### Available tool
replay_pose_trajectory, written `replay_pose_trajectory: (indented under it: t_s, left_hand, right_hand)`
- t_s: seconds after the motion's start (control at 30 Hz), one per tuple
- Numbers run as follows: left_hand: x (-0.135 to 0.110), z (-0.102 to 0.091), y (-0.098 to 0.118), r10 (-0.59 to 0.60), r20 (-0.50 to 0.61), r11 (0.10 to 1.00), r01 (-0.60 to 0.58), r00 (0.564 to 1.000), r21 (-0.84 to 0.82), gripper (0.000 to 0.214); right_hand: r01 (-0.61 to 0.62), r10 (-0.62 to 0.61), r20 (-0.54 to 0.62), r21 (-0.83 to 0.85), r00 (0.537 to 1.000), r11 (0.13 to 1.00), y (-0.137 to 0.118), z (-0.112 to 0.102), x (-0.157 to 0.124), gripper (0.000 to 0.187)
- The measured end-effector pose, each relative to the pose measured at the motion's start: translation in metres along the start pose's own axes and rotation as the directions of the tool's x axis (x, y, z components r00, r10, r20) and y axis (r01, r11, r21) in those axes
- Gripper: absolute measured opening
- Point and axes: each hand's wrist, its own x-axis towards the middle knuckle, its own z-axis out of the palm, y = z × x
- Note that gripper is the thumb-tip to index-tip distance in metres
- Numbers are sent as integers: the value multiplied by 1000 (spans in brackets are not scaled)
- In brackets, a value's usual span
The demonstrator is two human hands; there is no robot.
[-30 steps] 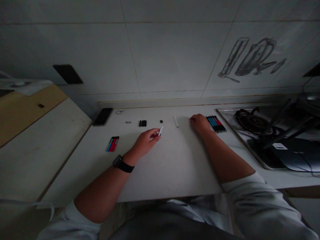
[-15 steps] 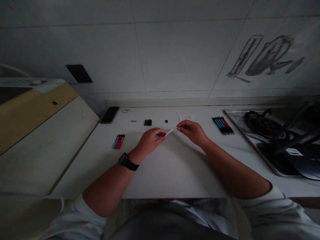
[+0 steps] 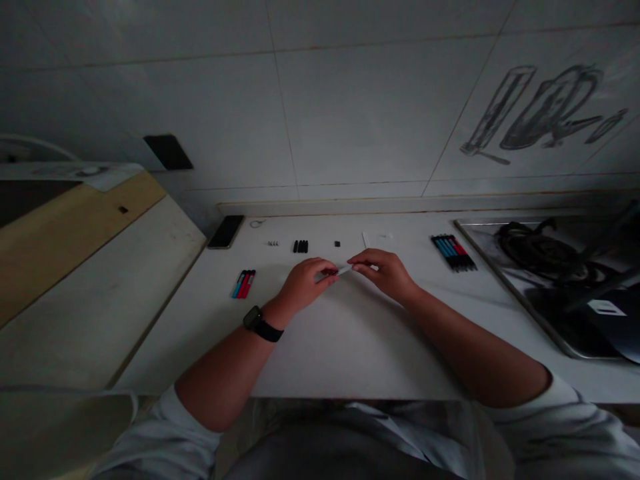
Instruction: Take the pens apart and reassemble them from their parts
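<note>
Though the light is dim, a white counter (image 3: 350, 347) shows plainly, running along a wall (image 3: 350, 100) of large pale tiles. At far left a yellow wooden board (image 3: 75, 227) lies beside a lower pale surface (image 3: 100, 313), with a dark socket (image 3: 167, 152) on the wall above.

Along the counter's far side, from the left, lie a black phone (image 3: 226, 231), a few tiny parts (image 3: 273, 243) too small to tell, a row of black caps (image 3: 301, 246) and 1 small black piece (image 3: 337, 244). Nearer, a cluster of blue and red caps (image 3: 243, 284) lies well left of the hands.

At the middle, the left hand (image 3: 306, 283), with a black watch (image 3: 260, 323) on its wrist, pinches a short white tube (image 3: 344, 270) held just above the counter. The right hand (image 3: 385, 270) closes its fingertips on the tube's right end, so both hands grip it. Just beyond them lies another white piece (image 3: 365, 239).

Further right, a bundle of thin blue, red and black sticks (image 3: 453, 252) lies near a gas stove (image 3: 545, 253). A white label (image 3: 605, 308) at the stove's near end is too small to read. On the wall above, a grey line drawing (image 3: 540, 113) shows kitchen tools.

Bare counter spreads from the hands to the near edge, where the person's pale sleeves cross it.
</note>
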Motion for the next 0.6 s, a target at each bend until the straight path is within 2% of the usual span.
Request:
replay_pose_trajectory:
  t_s: [0.23, 0.37, 0.47, 0.6]
  left_hand:
    - [-1, 2, 1, -16, 9, 999, 16, 1000, -33, 10]
    - [-2, -1, 5, 18, 54, 997, -14, 998, -70, 15]
    - [-3, -3, 7, 33, 78, 994, -25, 996, -107, 22]
    - [-3, -4, 5, 25, 77, 995, -17, 997, -98, 27]
  right_hand:
    - [-57, 38, 91, 219, 995, 974, -5, 8, -1, 28]
    - [-165, 125, 126, 390, 984, 906, -6, 9, 0, 30]
    - [-238, 224, 86, 470, 971, 850, -4, 4, 2, 37]
    - [-224, 266, -21, 476, 964, 850, 4, -1, 5, 42]
